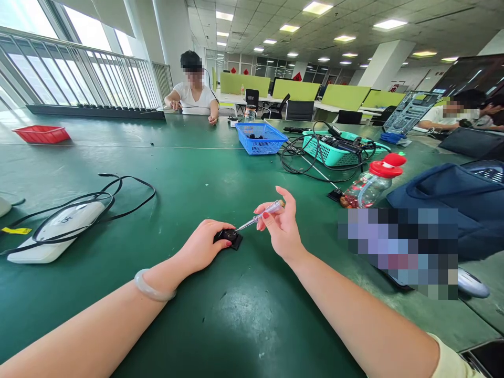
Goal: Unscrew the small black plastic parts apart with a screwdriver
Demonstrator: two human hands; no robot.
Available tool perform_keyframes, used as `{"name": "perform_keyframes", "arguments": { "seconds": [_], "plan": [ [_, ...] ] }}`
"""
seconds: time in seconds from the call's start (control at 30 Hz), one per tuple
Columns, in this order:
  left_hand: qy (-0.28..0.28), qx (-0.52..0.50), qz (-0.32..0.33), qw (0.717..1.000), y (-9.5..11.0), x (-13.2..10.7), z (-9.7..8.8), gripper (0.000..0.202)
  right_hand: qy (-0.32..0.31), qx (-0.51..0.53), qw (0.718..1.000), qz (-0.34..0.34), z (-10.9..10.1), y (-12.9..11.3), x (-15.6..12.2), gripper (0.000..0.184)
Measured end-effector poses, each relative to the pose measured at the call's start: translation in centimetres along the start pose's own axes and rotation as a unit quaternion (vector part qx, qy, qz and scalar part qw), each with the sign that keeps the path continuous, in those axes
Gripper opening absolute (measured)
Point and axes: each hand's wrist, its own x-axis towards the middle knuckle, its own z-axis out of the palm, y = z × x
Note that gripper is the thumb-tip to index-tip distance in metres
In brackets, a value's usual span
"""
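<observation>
My left hand (205, 242) rests on the green table (236, 315) with its fingers curled over a small black part (229, 237), holding it down. My right hand (280, 223) pinches a thin screwdriver (260, 215) with a clear handle. The metal tip of the screwdriver touches the top of the black part. A pale bangle sits on my left wrist.
A white device (59, 231) wrapped in black cable lies at the left. A blue basket (260, 137), a teal basket (334, 149) with cables and a red-capped bottle (372, 184) stand beyond my hands. A dark blue bag (444, 194) lies at the right. Two people sit at the far side.
</observation>
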Motion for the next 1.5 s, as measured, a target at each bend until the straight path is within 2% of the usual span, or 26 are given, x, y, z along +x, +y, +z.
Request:
{"name": "perform_keyframes", "arguments": {
  "seconds": [0.1, 0.2, 0.77, 1.5],
  "plan": [
    [-0.002, 0.0, -0.003, 1.0, -0.02, 0.0, -0.03, 0.034, -0.017, -0.014, 0.999, -0.025, -0.12, 0.13, -0.14, 0.039],
    [-0.002, 0.001, 0.0, 1.0, -0.06, -0.02, -0.02, 0.033, -0.02, -0.038, 0.999, -0.03, -0.23, 0.2, -0.19, 0.035],
    [-0.004, 0.003, 0.003, 1.0, 0.09, -0.11, -0.16, 0.034, 0.015, -0.062, 0.998, 0.028, -0.49, 0.12, 0.16, 0.038],
    [0.001, 0.006, 0.008, 1.0, 0.18, -0.16, -0.21, 0.033, 0.02, -0.059, 0.997, 0.035, -0.63, 0.57, 0.27, 0.037]
  ]
}}
